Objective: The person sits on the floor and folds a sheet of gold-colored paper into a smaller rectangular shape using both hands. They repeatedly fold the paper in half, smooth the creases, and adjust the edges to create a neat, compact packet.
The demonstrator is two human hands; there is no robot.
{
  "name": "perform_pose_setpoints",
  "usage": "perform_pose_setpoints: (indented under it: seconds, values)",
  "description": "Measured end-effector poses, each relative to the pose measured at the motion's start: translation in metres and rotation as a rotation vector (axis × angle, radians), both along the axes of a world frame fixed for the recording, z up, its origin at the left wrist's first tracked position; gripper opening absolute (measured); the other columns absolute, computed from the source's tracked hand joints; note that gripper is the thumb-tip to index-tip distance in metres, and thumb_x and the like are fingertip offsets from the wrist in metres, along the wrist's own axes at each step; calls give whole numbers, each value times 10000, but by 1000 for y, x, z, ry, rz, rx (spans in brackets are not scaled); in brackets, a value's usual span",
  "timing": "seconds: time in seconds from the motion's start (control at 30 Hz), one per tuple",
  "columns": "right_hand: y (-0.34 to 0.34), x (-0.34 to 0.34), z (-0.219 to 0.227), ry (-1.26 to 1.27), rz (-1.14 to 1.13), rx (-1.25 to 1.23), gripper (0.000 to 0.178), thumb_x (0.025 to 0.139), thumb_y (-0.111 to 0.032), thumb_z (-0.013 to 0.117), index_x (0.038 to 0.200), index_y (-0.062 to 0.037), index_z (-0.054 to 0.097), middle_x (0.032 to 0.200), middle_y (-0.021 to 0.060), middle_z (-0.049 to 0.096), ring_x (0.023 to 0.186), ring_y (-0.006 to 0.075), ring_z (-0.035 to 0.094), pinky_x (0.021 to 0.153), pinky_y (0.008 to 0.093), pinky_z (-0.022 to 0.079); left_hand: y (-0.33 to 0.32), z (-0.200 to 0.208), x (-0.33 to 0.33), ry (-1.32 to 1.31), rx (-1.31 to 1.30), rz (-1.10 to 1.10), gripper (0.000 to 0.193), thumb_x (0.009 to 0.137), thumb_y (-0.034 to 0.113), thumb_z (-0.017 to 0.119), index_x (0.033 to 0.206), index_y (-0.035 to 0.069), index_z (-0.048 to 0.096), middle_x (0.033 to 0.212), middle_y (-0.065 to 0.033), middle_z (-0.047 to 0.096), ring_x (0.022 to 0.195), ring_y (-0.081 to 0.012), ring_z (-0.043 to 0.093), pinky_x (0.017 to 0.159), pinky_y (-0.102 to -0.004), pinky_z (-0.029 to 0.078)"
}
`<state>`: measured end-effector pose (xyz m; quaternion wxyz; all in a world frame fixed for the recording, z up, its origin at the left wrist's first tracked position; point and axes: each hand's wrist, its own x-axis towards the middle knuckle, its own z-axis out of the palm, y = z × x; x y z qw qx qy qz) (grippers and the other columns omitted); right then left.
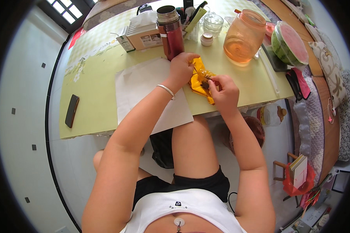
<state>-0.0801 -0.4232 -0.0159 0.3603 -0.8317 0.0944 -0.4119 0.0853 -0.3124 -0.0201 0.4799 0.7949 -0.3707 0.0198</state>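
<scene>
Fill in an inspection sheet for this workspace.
Surface: pale green table, with a white paper sheet lying near its front edge.
Things in hand: yellow packet, crumpled; its contents cannot be made out.
Clutter: phone at left; tissue box, open flask, orange jar and cut watermelon farther back.
Hands: left hand at the packet's upper end; right hand pinching at its side.
Cables: thin black cord beside the shorts.
Surroundings: bin below the table; red bag at right.
</scene>
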Motion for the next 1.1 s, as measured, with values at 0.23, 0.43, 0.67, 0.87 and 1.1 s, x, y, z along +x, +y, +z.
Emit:
perform_pose_setpoints:
  seconds: [0.23,0.43,0.67,0.87,1.1]
  values:
    - [10,-9,3,115,-40,-186,257,855,-179,771,1091,-96,711,933,86,678,803,280,695,687,377,564,106,42,-25,-169,195,-71,267,858,60,743,1122,31,716,1199,-149,711,1083,-320,677,933,-391,546]
    - [24,-15,9,11,41,-306,357,827,-173,785,1162,-72,712,1046,90,684,938,319,671,814,410,558,218,48,-74,-220,411,-201,550,753,299,889,1173,12,678,1348,-197,624,1208,-393,604,1017,-459,496]
    - [77,-19,24,471,724,-593,814,726,-318,856,1433,-68,541,1547,140,491,1460,368,403,1222,514,298,251,47,-113,-305,544,-218,841,592,285,945,1280,-38,584,1474,-295,488,1401,-463,442,1137,-508,405]
    - [66,-10,24,490,873,-272,551,814,-90,738,1350,-79,612,1490,137,554,1435,375,445,1195,484,355,288,14,-91,17,167,-262,658,712,114,835,1324,8,617,1460,-189,567,1385,-361,516,1143,-438,422]
    - [79,3,19,405,847,178,253,914,57,641,1121,-46,744,1210,79,742,1281,274,611,1079,361,466,294,44,-86,318,-64,-195,905,678,406,940,1430,50,584,1434,-117,617,1373,-278,527,1150,-409,399]
